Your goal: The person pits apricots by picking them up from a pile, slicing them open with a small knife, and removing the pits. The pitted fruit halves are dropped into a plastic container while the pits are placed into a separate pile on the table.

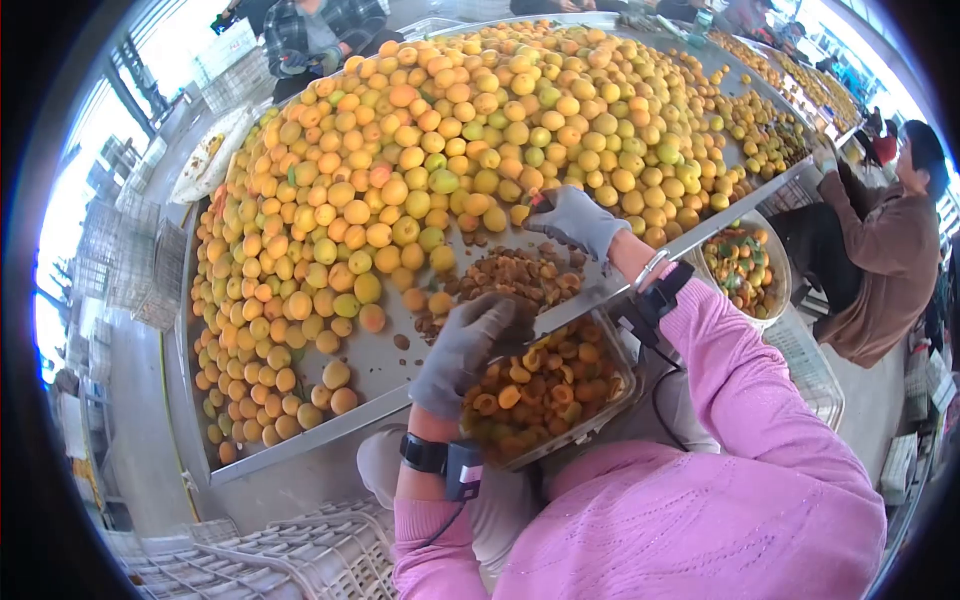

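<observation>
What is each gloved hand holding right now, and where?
Left hand: cannot tell; it rests at the tray rim. Right hand: nothing clearly held, reaching among the apricots.

Both gloves look like grey knit cloth, matt and a bit fuzzy, on the left hand [462, 350] and the right hand [578, 222]. The surface [385, 362] is dull grey sheet metal, smooth but scuffed. The apricots [440, 130] have that soft matt skin, hardly any shine. The tub [606, 408] of halved fruit is thin clear plastic, slightly glossy. The sleeve [745, 400] is pink fleecy cloth. The crates [290, 555] below are white hard plastic.
</observation>
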